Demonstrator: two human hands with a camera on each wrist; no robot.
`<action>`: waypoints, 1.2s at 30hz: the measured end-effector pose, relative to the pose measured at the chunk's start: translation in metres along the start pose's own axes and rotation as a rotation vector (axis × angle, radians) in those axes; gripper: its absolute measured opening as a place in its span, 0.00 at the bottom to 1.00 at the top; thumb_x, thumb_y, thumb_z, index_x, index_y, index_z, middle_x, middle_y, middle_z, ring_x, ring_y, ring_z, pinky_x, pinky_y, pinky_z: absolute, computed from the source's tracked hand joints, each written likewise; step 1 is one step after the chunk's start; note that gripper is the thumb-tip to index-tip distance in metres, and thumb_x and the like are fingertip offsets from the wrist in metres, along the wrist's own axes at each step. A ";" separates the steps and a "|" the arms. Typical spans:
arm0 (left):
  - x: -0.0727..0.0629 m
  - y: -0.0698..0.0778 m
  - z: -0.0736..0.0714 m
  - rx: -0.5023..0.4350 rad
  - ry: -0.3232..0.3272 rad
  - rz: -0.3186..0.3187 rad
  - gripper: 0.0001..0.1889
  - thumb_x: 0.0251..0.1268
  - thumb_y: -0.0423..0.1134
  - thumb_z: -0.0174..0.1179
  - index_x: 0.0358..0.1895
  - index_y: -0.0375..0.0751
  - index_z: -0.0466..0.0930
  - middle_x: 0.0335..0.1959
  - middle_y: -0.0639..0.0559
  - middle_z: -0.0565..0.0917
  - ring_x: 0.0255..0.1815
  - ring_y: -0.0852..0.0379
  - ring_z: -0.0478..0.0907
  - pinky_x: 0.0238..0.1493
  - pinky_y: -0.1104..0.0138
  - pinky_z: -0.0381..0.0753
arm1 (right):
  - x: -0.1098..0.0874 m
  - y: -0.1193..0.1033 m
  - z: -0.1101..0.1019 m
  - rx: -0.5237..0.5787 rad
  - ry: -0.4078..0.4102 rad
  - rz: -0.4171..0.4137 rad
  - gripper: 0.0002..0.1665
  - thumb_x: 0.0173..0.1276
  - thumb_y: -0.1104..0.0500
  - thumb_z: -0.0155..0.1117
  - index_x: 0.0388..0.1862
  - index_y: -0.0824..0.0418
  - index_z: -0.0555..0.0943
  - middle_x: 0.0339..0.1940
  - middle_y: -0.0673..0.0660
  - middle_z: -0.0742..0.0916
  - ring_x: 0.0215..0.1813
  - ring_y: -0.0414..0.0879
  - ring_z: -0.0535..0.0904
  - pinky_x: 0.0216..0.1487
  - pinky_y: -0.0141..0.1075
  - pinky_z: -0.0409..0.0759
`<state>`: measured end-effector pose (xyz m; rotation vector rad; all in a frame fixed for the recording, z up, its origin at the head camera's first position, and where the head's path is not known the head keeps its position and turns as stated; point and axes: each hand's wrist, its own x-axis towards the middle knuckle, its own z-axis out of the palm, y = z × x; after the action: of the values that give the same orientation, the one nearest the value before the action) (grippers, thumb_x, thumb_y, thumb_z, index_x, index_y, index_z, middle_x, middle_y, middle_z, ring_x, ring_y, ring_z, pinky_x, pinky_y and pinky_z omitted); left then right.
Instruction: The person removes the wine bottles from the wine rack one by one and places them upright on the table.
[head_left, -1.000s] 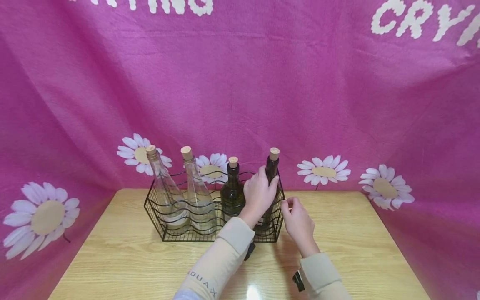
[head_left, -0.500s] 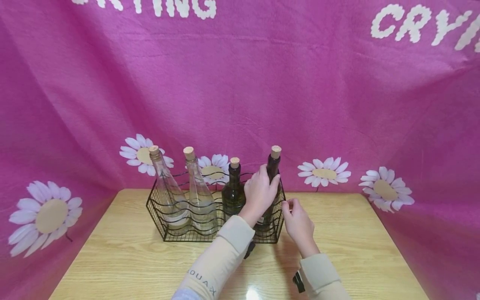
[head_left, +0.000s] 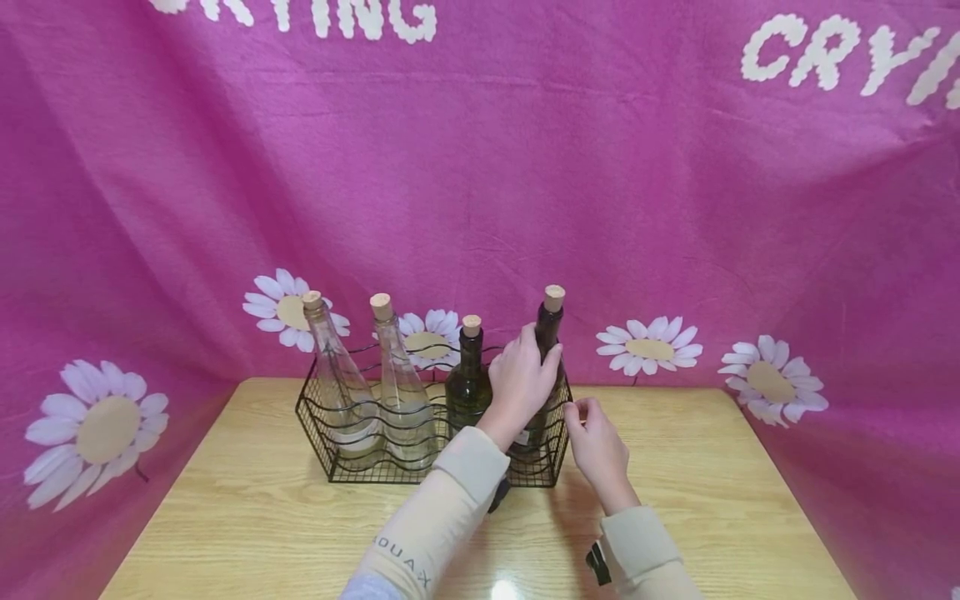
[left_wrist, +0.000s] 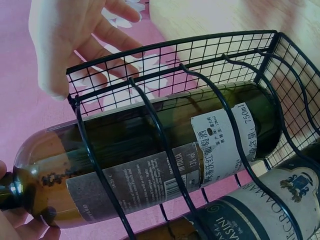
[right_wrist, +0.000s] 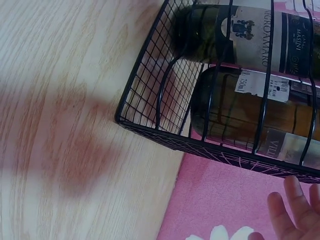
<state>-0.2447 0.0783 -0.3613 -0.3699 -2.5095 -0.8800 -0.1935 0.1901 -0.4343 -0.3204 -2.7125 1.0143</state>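
Observation:
My left hand (head_left: pixel 519 379) grips the neck of a tall dark wine bottle (head_left: pixel 550 329) with a cork, in the right end slot of a black wire basket (head_left: pixel 375 482). In the left wrist view the bottle's paper labels show behind the wavy wires. My right hand (head_left: pixel 597 450) is at the basket's right end, thumb at the top corner. Its other fingers (left_wrist: pixel 112 35) extend loosely along the outside of the mesh. A shorter dark green bottle (head_left: pixel 468 387) stands left of the gripped one, partly hidden by my left hand.
Two clear corked bottles, one at the far left (head_left: pixel 341 392) and one beside it (head_left: pixel 401 392), lean in the basket. Under it is a wooden table (head_left: pixel 247 517). A pink cloth (head_left: pixel 480 167) with daisies hangs behind and at both sides.
The gripped bottle has risen slightly in its slot, and its cork stands higher. My left hand has moved up a little with it. The right hand stays at the basket's end.

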 end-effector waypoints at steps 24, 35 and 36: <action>0.002 0.004 -0.012 -0.009 0.012 0.004 0.22 0.62 0.52 0.51 0.53 0.41 0.69 0.35 0.49 0.81 0.37 0.51 0.78 0.36 0.57 0.73 | -0.002 0.003 0.000 0.039 -0.016 0.032 0.32 0.67 0.35 0.33 0.47 0.59 0.72 0.43 0.59 0.81 0.43 0.55 0.77 0.38 0.50 0.68; 0.004 0.008 -0.015 -0.009 0.014 0.003 0.22 0.62 0.52 0.52 0.53 0.41 0.69 0.35 0.48 0.81 0.36 0.51 0.79 0.35 0.57 0.73 | -0.002 0.003 0.000 0.056 -0.019 0.043 0.31 0.66 0.35 0.34 0.46 0.57 0.72 0.45 0.59 0.81 0.45 0.54 0.77 0.41 0.52 0.68; 0.004 0.009 -0.015 -0.006 0.014 0.003 0.22 0.62 0.52 0.51 0.53 0.41 0.69 0.35 0.48 0.81 0.36 0.50 0.79 0.35 0.57 0.73 | -0.002 0.003 0.000 0.057 -0.017 0.043 0.31 0.66 0.35 0.34 0.46 0.57 0.72 0.45 0.58 0.81 0.44 0.54 0.77 0.41 0.52 0.68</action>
<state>-0.2396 0.0752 -0.3443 -0.3678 -2.4940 -0.8863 -0.1915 0.1916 -0.4368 -0.3636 -2.6966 1.1087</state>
